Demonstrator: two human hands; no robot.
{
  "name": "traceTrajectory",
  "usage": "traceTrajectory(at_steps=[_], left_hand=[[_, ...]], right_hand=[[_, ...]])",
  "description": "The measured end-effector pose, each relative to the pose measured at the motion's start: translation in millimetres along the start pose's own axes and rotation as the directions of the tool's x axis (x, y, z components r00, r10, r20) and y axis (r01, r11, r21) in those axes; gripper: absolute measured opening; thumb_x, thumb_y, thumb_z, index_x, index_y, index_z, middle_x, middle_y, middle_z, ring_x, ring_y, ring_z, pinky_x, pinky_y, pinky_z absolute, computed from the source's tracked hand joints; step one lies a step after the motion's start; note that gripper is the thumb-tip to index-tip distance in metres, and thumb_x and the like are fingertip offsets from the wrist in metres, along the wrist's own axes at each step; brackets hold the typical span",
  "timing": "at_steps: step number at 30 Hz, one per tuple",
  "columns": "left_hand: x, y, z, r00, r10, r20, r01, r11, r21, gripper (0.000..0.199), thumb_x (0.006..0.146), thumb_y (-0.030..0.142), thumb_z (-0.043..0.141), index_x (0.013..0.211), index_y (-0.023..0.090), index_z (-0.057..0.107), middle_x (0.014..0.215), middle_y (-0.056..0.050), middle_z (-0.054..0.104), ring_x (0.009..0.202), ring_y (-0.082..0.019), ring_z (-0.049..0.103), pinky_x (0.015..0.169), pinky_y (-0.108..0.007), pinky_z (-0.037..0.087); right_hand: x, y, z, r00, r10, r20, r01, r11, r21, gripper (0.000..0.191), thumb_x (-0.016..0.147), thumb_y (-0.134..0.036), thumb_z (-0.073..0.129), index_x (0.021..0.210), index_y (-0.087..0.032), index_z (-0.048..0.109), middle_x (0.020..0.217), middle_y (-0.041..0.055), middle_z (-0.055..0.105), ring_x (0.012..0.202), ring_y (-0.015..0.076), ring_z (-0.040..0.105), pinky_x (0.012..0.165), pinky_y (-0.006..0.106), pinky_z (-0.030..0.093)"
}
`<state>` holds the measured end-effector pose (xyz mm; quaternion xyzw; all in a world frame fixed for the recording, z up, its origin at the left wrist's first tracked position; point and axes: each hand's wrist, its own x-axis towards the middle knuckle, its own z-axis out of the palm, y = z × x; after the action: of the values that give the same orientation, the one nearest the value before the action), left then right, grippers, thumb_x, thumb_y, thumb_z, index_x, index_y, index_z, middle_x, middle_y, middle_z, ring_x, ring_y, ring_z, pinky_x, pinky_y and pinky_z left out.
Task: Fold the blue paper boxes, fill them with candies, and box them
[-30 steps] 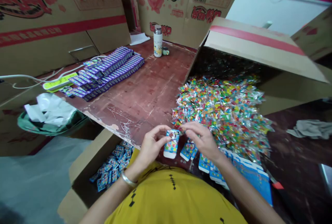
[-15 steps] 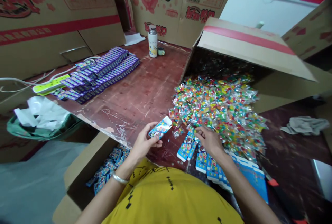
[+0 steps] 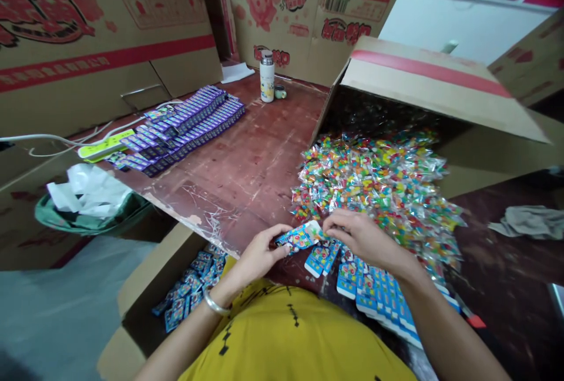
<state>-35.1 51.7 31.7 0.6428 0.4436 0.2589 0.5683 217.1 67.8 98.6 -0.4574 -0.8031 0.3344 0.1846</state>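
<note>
Between its thumb and fingers my left hand holds a small blue printed box, its open end toward the right. My right hand is at that end, fingers pinched on a small clear candy packet partly hidden by them. Behind my right hand spreads a large heap of clear packets of colourful candies. Two blue boxes lie just below the held one. A row of flat blue boxes lies beneath my right forearm.
An open carton at lower left holds filled blue boxes. Purple boxes stand in rows near a power strip. A white bottle and cup stand at the back. A large carton lies behind the candies.
My left hand has moved right with the blue box, now tilted more level. My right hand has lifted from beside the candy heap to the box's open end. The view has shifted slightly.
</note>
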Motion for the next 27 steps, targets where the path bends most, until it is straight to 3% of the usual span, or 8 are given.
traceTrajectory(at_steps=[3, 6, 9, 13, 15, 18, 22, 27], left_hand=[[-1.3, 3.0, 2.1, 0.999, 0.009, 0.033, -0.008, 1.0, -0.027, 0.031, 0.08, 0.021, 0.059, 0.11, 0.022, 0.065, 0.107, -0.002, 0.069, 0.101, -0.023, 0.06, 0.092, -0.031, 0.042], [-0.7, 0.9, 9.5, 0.998, 0.003, 0.059, 0.002, 0.996, -0.084, 0.029, 0.081, 0.023, 0.059, 0.109, 0.021, 0.066, 0.107, -0.003, 0.069, 0.099, -0.023, 0.061, 0.09, -0.032, 0.045], [1.0, -0.7, 18.7, 1.0, 0.005, -0.004, -0.006, 0.974, -0.228, 0.035, 0.08, 0.023, 0.062, 0.115, 0.019, 0.063, 0.102, -0.005, 0.069, 0.094, -0.022, 0.062, 0.087, -0.032, 0.047], [1.1, 5.9, 25.6, 0.99, -0.017, -0.143, -0.044, 0.907, -0.418, 0.065, 0.077, 0.021, 0.068, 0.136, 0.023, 0.042, 0.097, -0.004, 0.064, 0.083, -0.017, 0.063, 0.079, -0.03, 0.05], [0.0, 10.9, 26.5, 0.983, -0.008, -0.183, -0.073, 0.899, -0.433, 0.067, 0.077, 0.022, 0.068, 0.137, 0.026, 0.039, 0.098, -0.003, 0.062, 0.082, -0.016, 0.063, 0.078, -0.03, 0.051], [-1.1, 14.2, 27.4, 0.983, 0.01, -0.182, -0.088, 0.901, -0.426, 0.055, 0.078, 0.023, 0.067, 0.129, 0.025, 0.047, 0.099, -0.003, 0.06, 0.083, -0.016, 0.061, 0.077, -0.028, 0.05], [-0.3, 10.0, 30.9, 0.99, 0.019, -0.139, -0.076, 0.903, -0.423, 0.038, 0.078, 0.021, 0.066, 0.114, 0.021, 0.054, 0.094, -0.002, 0.06, 0.083, -0.016, 0.06, 0.073, -0.025, 0.048], [1.8, 7.8, 35.3, 0.985, 0.005, -0.172, -0.085, 0.884, -0.46, 0.033, 0.077, 0.02, 0.068, 0.105, 0.02, 0.052, 0.098, -0.003, 0.059, 0.087, -0.016, 0.058, 0.075, -0.025, 0.047]], right_hand=[[8.7, 1.1, 13.5, 0.997, -0.048, 0.064, 0.051, 0.998, -0.042, 0.019, 0.091, -0.02, 0.051, 0.087, -0.025, 0.068, 0.085, 0.0021, 0.066, 0.078, 0.0185, 0.06, 0.074, 0.031, 0.045], [13.4, -1.5, 30.6, 0.999, -0.049, -0.013, 0.048, 0.996, -0.073, 0.02, 0.092, -0.02, 0.049, 0.1, -0.027, 0.066, 0.093, 0.0033, 0.068, 0.083, 0.0197, 0.062, 0.076, 0.031, 0.047], [13.0, -7.9, 38.4, 0.996, -0.043, -0.075, 0.038, 0.998, -0.059, 0.026, 0.093, -0.02, 0.048, 0.114, -0.029, 0.06, 0.099, 0.0037, 0.069, 0.087, 0.0208, 0.064, 0.076, 0.032, 0.048], [7.5, -13.9, 33.6, 0.932, -0.007, -0.362, -0.006, 0.999, -0.035, 0.021, 0.091, -0.025, 0.052, 0.108, -0.028, 0.064, 0.106, 0.0055, 0.067, 0.098, 0.024, 0.061, 0.082, 0.036, 0.049], [4.6, -14.0, 36.3, 0.901, 0.024, -0.433, -0.007, 0.999, 0.042, 0.016, 0.089, -0.027, 0.057, 0.102, -0.027, 0.066, 0.108, 0.0062, 0.065, 0.101, 0.0247, 0.059, 0.079, 0.035, 0.051], [2.0, -11.2, 54.4, 0.897, 0.121, -0.425, -0.017, 0.971, 0.24, 0.017, 0.086, -0.031, 0.061, 0.101, -0.025, 0.067, 0.113, 0.0071, 0.063, 0.101, 0.0242, 0.06, 0.073, 0.032, 0.054], [2.8, -6.8, 83.3, 0.87, 0.295, -0.396, -0.066, 0.864, 0.499, 0.013, 0.086, -0.033, 0.061, 0.09, -0.022, 0.063, 0.094, 0.0056, 0.066, 0.085, 0.0211, 0.064, 0.072, 0.031, 0.053], [8.8, -8.6, 94.5, 0.84, 0.296, -0.454, -0.008, 0.845, 0.535, 0.011, 0.086, -0.033, 0.061, 0.089, -0.022, 0.06, 0.103, 0.0075, 0.066, 0.093, 0.0222, 0.064, 0.082, 0.034, 0.051]])
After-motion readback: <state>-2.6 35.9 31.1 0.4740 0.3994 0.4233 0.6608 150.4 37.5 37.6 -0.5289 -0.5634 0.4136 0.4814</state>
